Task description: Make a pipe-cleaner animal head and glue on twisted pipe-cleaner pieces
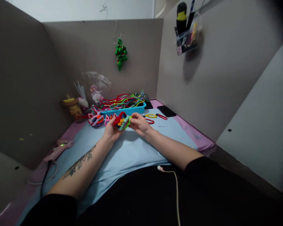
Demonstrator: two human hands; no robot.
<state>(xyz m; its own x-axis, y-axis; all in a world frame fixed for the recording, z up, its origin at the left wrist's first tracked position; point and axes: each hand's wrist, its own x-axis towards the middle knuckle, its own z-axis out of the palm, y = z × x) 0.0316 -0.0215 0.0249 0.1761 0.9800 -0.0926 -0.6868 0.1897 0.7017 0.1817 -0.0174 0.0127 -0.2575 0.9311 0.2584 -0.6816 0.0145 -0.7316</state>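
Behind the held fuzzy figure [122,121] sit a blue tray [126,111] and scissors [151,115].

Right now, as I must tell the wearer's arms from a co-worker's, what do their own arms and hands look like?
Both the left hand and the right hand are bare: no gloves, and no watch or bracelet shows. A dark leafy vine tattoo runs along the left forearm. Black sleeves, the left sleeve and the right sleeve, end near the elbows.

Black top [132,194], black sleeves [202,166] ending near elbows; forearms bare; dark leafy tattoo [79,163] along left forearm.
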